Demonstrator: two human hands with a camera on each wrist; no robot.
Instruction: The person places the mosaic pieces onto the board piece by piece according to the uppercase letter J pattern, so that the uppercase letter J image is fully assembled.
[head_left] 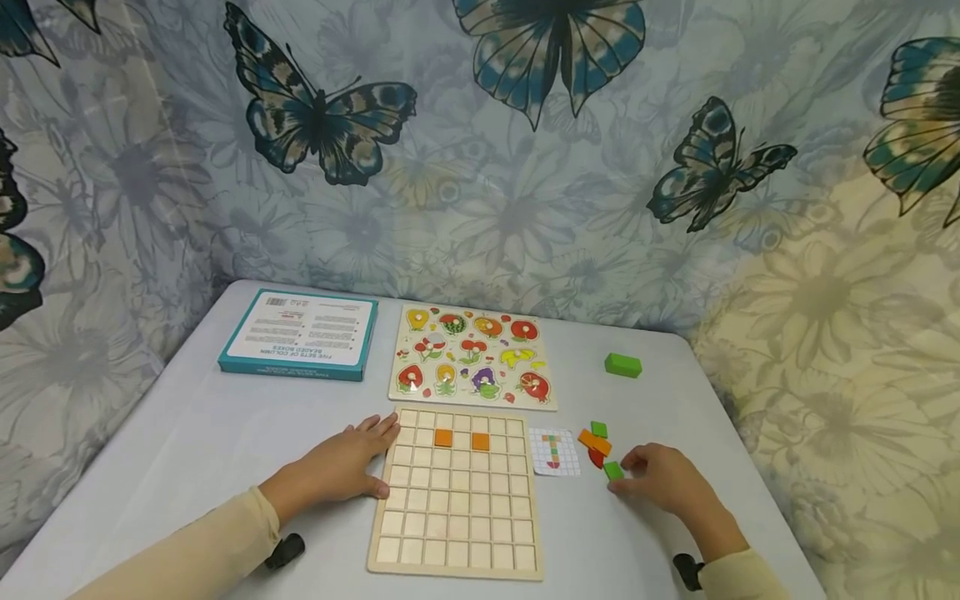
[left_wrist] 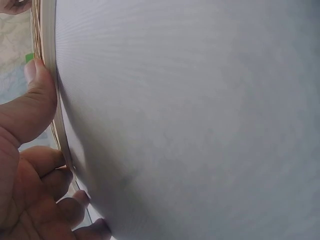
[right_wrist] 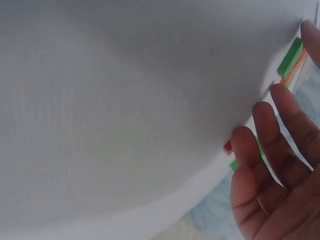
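A wooden board [head_left: 457, 504], ruled into square cells, is set on a white-covered table [head_left: 622, 550], two orange tiles [head_left: 443, 437] [head_left: 480, 442] seated in its second row from the top with one bare cell left between them. Its left edge is touched by the left hand [head_left: 354, 460], whose fingers are spread, the thumb laid at the rim. The right hand [head_left: 663, 479] is held well apart from the left, beyond the board's right side, its thumb and forefinger placed about a green tile [head_left: 613, 471]; whether that tile is pinched cannot be told. Just past it, a second green tile [head_left: 598, 429], orange pieces [head_left: 595, 442] and a red piece [head_left: 596, 458] are loosely clustered. Between cluster and board, a card [head_left: 555, 452] printed with a hook-shaped pattern is laid. Behind the board a fruit puzzle [head_left: 472, 400] is placed, flanked by a teal-edged box [head_left: 300, 333] at left and a green block [head_left: 623, 365] at right. The scene is backed by a butterfly-printed cloth [head_left: 510, 217].
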